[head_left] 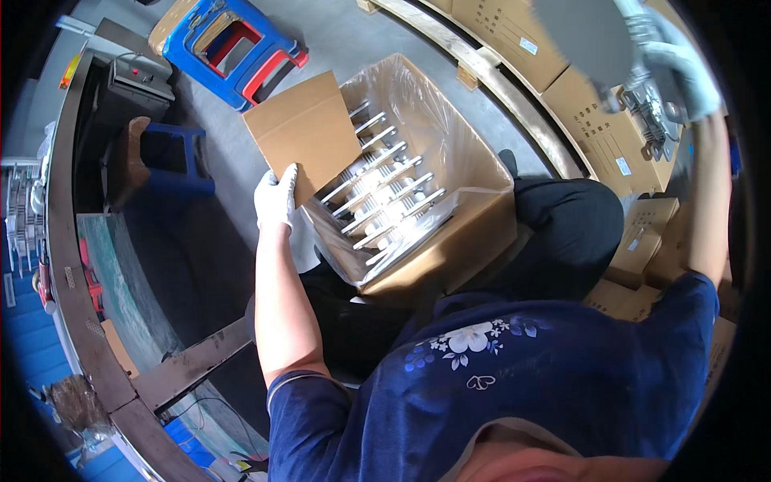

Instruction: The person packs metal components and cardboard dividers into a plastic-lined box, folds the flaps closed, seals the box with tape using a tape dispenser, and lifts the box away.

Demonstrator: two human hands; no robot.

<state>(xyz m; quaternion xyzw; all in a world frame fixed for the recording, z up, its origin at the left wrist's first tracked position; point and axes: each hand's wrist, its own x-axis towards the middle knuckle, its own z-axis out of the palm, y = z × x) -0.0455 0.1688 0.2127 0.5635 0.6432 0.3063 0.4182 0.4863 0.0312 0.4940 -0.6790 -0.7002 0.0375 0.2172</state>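
My left hand, in a white glove, pinches the lower edge of a flat brown cardboard sheet. The sheet is tilted over the left side of an open carton lined with clear plastic. Inside the carton stand rows of silvery metal parts with thin upright plates; the sheet hides some of them. Raised at the upper right, my gloved right hand grips a metal part with a broad grey plate and silvery fittings. Motion blurs this part, and its exact kind is unclear.
Stacked brown cartons and a wooden pallet lie to the right. Blue and red plastic stools stand at the far left, with another blue stool nearer. A dark metal frame runs along the left. My knee touches the carton's right side.
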